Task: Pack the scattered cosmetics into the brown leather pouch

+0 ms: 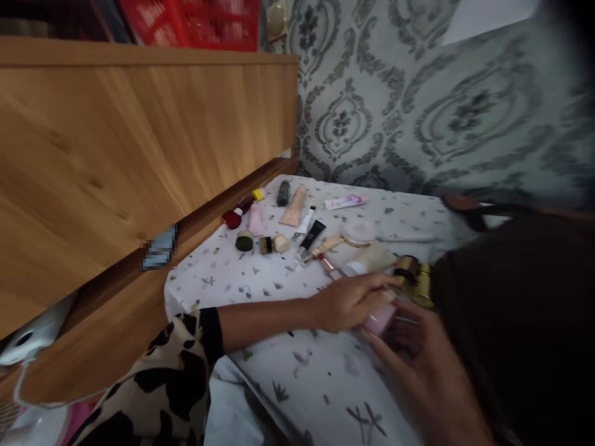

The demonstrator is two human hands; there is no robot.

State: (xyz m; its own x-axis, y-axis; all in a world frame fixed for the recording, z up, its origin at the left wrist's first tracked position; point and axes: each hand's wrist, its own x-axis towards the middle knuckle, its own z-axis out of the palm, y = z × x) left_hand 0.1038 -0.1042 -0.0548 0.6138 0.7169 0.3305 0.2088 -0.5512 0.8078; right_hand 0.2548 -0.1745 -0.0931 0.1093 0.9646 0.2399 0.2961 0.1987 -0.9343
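Observation:
My left hand [346, 303] reaches in from the lower left, its fingers closed over the upper end of a small pink cosmetic container [380, 319]. From the right, my right hand [432, 359] wraps its thumb and fingers around the lower part of the same container. Its exact kind is hard to make out, since fingers cover much of it and the picture is blurred. Just beyond the hands lie a cream-coloured tube [372, 257], gold-and-dark containers [406, 271] and a slim tube with a red end [329, 265].
On the patterned white cloth [260, 297] lie a black tube [312, 238], a peach tube [294, 206], a white-and-purple tube [345, 202], a round compact [359, 233] and several small jars. A wooden cabinet [139, 142] borders the left; a dark bag [525, 322] the right.

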